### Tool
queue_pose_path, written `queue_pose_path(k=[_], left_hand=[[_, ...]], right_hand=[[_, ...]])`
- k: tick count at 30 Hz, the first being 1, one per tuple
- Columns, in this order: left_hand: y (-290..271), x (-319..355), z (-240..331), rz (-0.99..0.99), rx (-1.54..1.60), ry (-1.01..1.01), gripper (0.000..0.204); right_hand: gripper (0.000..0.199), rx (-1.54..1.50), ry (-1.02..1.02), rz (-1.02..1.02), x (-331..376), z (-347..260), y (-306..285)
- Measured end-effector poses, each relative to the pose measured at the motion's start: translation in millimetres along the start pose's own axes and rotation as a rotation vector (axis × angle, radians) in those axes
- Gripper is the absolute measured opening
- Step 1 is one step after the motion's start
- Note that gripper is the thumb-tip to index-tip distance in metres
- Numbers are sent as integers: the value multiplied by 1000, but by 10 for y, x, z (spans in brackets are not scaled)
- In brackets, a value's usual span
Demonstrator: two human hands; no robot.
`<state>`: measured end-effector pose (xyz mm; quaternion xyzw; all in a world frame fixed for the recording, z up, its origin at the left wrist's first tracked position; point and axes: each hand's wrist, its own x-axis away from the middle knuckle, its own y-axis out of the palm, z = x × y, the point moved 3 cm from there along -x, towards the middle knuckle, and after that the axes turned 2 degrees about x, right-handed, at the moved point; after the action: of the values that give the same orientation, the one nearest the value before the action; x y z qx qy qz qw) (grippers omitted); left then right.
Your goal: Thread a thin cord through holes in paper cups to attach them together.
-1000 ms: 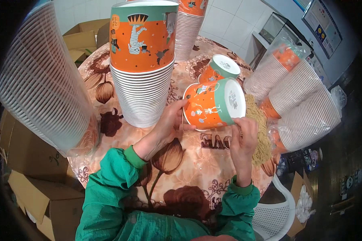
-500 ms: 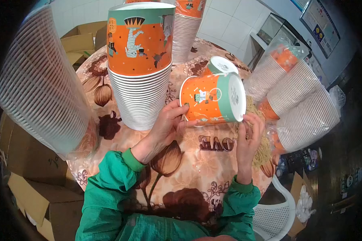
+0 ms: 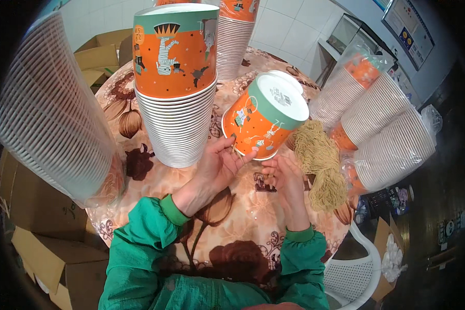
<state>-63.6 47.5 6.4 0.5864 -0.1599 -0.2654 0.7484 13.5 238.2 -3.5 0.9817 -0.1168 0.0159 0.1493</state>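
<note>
On the table (image 3: 139, 186), the lidded cup (image 3: 263, 121) has been lowered; left hand (image 3: 217, 165) steadies it, right hand (image 3: 284, 178) is released, open.

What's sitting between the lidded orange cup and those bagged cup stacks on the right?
In the head view, a pile of yellow rubber bands lies on the table between the lidded orange cup and the bagged cup stacks.
</note>
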Motion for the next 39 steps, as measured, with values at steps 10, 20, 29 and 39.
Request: queue_pose_path(k=[10, 20, 29, 39], left_hand=[[112, 100, -137, -24, -299, -30, 39], [-174, -39, -116, 144, -661, 67, 30], [-248, 52, -564, 248, -401, -597, 93], [-145, -37, -226, 91, -182, -175, 33]], right_hand=[[20, -474, 70, 13, -48, 96, -138], [22, -566, -34, -13, -77, -81, -344], [20, -728, 2, -321, -54, -88, -447], [14, -649, 237, 55, 38, -74, -109]])
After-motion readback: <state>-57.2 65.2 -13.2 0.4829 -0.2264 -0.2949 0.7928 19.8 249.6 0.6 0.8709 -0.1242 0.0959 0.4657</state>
